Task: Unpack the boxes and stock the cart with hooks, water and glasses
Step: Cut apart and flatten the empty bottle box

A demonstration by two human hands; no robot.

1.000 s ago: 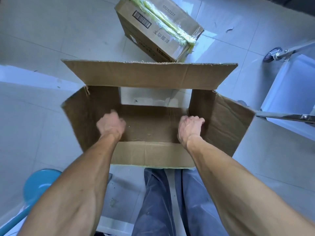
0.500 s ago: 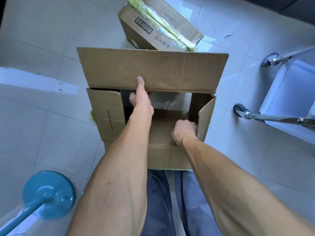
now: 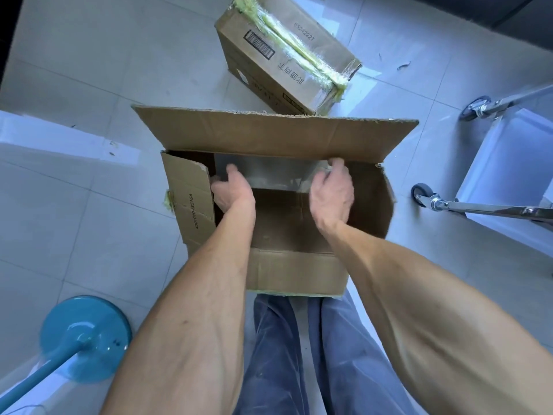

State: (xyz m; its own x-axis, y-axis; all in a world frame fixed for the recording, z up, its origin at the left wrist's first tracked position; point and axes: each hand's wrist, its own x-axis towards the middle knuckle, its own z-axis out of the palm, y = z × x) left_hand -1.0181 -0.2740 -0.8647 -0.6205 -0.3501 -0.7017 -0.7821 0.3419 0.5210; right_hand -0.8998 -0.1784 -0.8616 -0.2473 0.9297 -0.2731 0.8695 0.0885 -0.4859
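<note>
Both hands are now sitting inside the open box, where half a second ago the left hand was reaching up to the far flap and the right hand was low at the near wall. The left side flap is folding inward now, and the box is looking wider.

Left hand's fingers are curling against the inner left wall; I cannot tell if they are holding something. Right hand's fingers are bending loosely near the far edge, touching or almost touching it, and they are gripping nothing that I can see.

I am judging that the person is emptying or flattening this box, because no hooks, water or glasses are showing inside; through the bottom the grey floor is showing. The next move is probably calling for the sealed box behind, which is lying tilted, bound with glossy clear tape and frayed yellow-green strips. The cart is standing at the right, with shiny metal legs and small wheels.

The cardboard is matte, brown and creased.
</note>
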